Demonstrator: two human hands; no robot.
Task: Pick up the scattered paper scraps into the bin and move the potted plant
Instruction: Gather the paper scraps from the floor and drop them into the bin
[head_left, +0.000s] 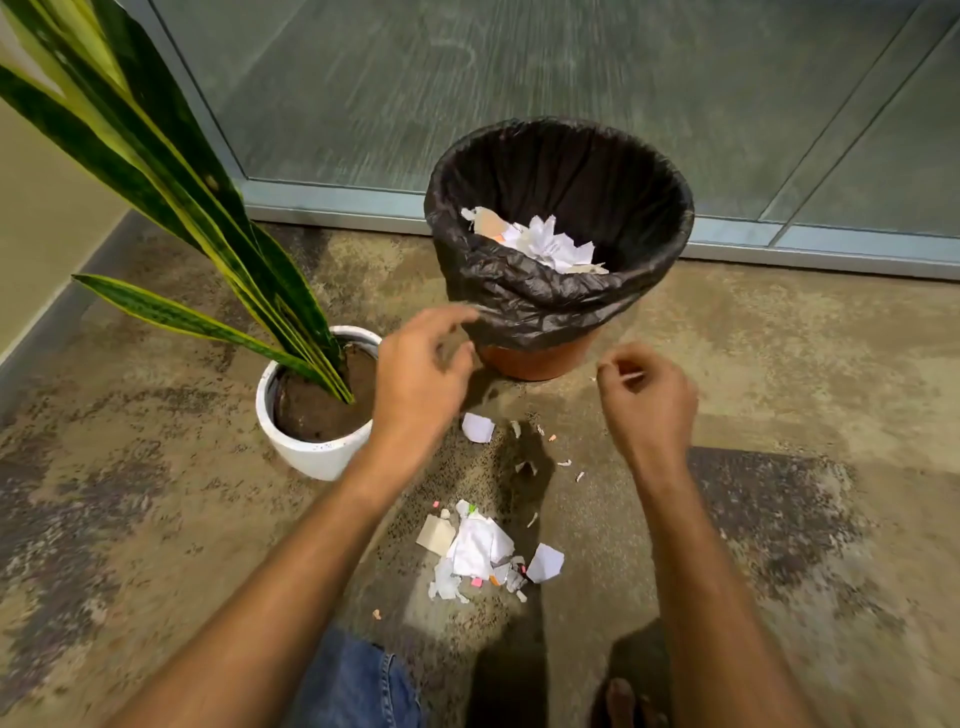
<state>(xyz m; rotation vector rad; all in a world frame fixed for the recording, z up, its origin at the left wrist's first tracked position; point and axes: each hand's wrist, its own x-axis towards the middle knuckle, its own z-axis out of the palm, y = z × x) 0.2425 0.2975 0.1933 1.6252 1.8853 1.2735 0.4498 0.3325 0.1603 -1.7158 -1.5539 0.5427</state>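
No readable text, label, brand, number or sign anywhere in view. Some faint dark marks on the crumpled paper (545, 241) inside the bin (561, 306), too small and blurred to read. Same for the paper scraps (480, 551) on the floor.

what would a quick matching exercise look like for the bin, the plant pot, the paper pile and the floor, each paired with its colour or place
Things:
1. bin
2. plant pot
3. paper pile
4. single scrap

Descriptions:
A. white, holds soil and striped leaves
B. on the floor between the forearms
C. orange, lined with a black bag
D. on the floor, just in front of the bin

Pairs: 1-C, 2-A, 3-B, 4-D
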